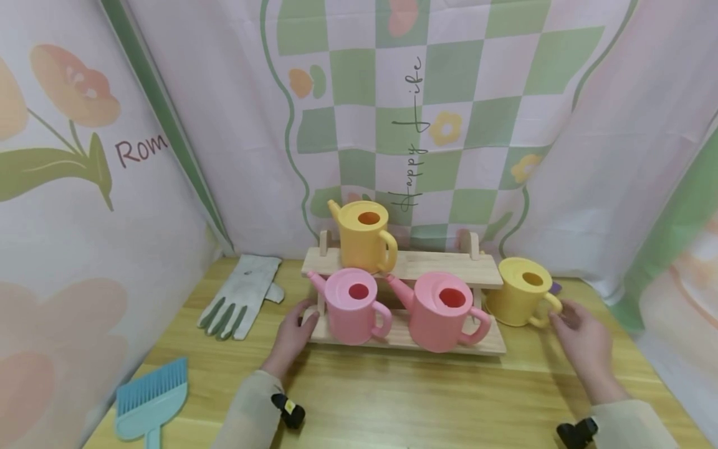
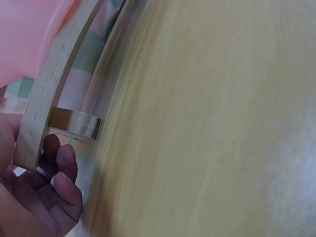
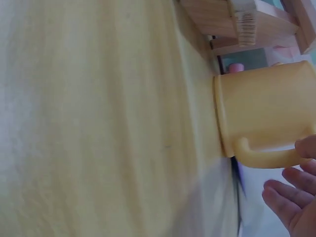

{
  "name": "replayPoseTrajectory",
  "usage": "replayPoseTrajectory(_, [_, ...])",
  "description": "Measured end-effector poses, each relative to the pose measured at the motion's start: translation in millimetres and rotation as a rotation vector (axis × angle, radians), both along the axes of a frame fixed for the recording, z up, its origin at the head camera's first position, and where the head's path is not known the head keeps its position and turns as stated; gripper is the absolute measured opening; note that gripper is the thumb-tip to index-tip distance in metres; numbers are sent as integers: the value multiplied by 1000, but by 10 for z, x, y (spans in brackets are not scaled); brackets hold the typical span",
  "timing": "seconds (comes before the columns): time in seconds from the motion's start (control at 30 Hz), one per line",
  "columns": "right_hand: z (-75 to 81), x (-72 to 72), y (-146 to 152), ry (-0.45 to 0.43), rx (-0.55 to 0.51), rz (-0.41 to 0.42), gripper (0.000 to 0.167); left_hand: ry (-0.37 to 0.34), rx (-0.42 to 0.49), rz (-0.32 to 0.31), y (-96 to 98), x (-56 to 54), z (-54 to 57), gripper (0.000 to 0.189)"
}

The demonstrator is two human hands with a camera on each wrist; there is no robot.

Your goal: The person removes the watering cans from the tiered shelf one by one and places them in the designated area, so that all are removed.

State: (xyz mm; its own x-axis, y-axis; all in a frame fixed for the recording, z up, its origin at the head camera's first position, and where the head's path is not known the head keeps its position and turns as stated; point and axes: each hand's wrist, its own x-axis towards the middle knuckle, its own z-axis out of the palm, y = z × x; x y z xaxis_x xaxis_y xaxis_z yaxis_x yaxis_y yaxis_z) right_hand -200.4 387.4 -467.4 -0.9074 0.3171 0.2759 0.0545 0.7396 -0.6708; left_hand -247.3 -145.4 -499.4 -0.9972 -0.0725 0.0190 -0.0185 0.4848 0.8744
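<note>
A two-tier wooden shelf [image 1: 359,342] stands at the back of the table. My left hand [image 1: 291,337] grips the left end of its lower board [image 2: 47,94], with fingers curled beneath the wood. On that board are two pink watering cans, a lighter one [image 1: 346,315] and a deeper pink one [image 1: 434,324]. An orange-yellow watering can [image 1: 359,240] sits on the upper board. To the shelf's right, a paler yellow watering can [image 1: 513,296] stands upright; my right hand [image 1: 586,340] pinches its handle [image 3: 266,159], the other fingers loosely bent.
A grey-white work glove [image 1: 244,293] lies left of the shelf. Nearer on the left is a light blue brush head [image 1: 151,399]. A small purple thing [image 1: 555,287] shows behind the paler can. Printed curtains [image 1: 241,125] hang close behind and at both sides.
</note>
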Motion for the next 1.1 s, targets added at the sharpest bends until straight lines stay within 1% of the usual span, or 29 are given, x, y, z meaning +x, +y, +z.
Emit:
replayPoseTrajectory(0.1, [57, 3, 0, 0, -16, -1, 56, 7, 0, -3, -7, 7, 5, 43])
replayPoseTrajectory(0.23, [184, 8, -53, 51, -56, -2, 56, 2, 3, 0, -18, 7, 2, 44])
replayPoseTrajectory(0.4, [429, 20, -225, 131, -48, 15, 54, -2, 0, -4, -17, -3, 2, 44])
replayPoseTrajectory(0.47, [538, 24, -305, 148, -38, 29, 54, 4, -1, -7, -16, -3, 5, 43])
replayPoseTrajectory(0.63, [767, 7, -488, 149, -40, 57, 56, 6, -1, -8, -14, 1, 6, 43])
replayPoseTrajectory(0.7, [842, -4, -567, 152, -47, 73, 56, 1, -1, -9, -13, -1, 3, 43])
replayPoseTrajectory(0.8, [939, -10, -704, 183, -49, 105, 52, -20, 6, -3, -9, -6, 4, 45])
replayPoseTrajectory(0.97, [1058, -25, -934, 251, -59, 182, 44, -13, 13, -5, -9, -10, -5, 45])
replayPoseTrajectory(1.1, [1137, -50, -1094, 285, -85, 239, 40, 0, 14, -7, -8, -9, -7, 45])
